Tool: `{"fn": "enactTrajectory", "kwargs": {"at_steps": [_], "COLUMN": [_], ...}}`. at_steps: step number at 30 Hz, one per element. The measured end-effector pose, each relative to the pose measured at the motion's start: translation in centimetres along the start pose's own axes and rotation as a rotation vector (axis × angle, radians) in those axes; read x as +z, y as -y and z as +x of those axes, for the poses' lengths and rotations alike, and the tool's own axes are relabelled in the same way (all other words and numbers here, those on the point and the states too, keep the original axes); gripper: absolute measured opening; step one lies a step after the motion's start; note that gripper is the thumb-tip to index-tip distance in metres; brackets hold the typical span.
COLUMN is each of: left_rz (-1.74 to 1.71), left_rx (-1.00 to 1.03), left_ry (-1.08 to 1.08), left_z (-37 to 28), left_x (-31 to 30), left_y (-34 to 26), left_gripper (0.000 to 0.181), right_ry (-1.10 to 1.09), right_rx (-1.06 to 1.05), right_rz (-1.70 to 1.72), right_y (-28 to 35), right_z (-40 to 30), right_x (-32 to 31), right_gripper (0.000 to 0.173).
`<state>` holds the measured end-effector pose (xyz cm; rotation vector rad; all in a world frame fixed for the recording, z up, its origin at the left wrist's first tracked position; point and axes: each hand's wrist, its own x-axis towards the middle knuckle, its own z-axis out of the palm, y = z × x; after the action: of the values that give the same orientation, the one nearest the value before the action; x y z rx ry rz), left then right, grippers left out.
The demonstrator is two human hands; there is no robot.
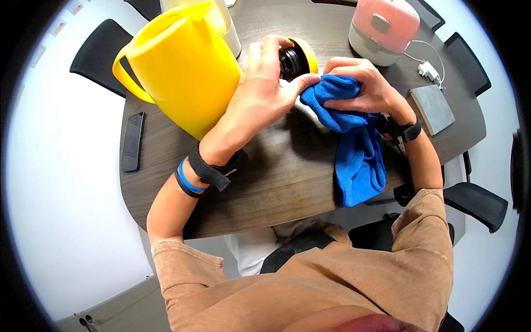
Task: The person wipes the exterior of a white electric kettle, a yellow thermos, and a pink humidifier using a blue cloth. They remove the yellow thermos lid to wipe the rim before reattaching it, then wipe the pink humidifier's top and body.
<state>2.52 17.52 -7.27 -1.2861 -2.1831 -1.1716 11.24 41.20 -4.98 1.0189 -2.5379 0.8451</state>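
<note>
My left hand (265,76) grips a round stopper lid (308,56), yellow at the rim with a black threaded part. The thumb of that hand reaches over to the edge of a blue cloth (332,101). Bunched in my right hand (365,85), the cloth is pressed close to the lid, and its loose end hangs down to the table's near edge. A yellow jug (182,66) with a side handle and a pouring spout stands just left of my left forearm. My left fingers hide part of the lid.
Behind the jug is a white container (232,33). A pink and white lunch box (386,29) stands at the back right, near a white plug with cable (429,70) and a grey notebook (433,108). A phone (133,141) lies on the wooden table (265,195) at left. Black chairs (101,56) surround it.
</note>
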Motion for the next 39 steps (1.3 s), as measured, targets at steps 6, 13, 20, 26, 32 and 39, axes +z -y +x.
{"fn": "enactTrajectory", "kwargs": {"at_steps": [6,13,20,26,32,39], "left_rz": [-0.130,-0.004,0.027,0.143,0.190,0.161], "left_rx": [-0.081,0.060,0.090,0.123,0.195,0.188], "left_ry": [0.117,0.045,0.182,0.282,0.309,0.446], "left_z": [0.4,0.3,-1.4,-2.3,-2.9,-1.9], "left_x": [-1.3,-0.7,0.9,1.1,1.6,1.3], "left_y": [0.0,0.7,0.7,0.9,1.4,1.4], "left_gripper": [0.053,0.051,0.051,0.052,0.048,0.045], "right_ry": [-0.086,-0.292,-0.256,0.077,0.356,0.273], "right_rx": [0.014,0.214,0.104,0.152,0.089,0.302], "right_rz": [0.091,0.065,-0.375,-0.355,-0.332,-0.339], "right_y": [-0.7,-0.1,-1.9,-0.4,1.5,-0.1], "right_z": [-0.5,-0.5,-0.5,-0.7,-0.1,-0.5], "right_x": [0.0,-0.3,-0.7,-0.5,0.6,0.6], "right_gripper": [0.035,0.035,0.043,0.046,0.045,0.045]}}
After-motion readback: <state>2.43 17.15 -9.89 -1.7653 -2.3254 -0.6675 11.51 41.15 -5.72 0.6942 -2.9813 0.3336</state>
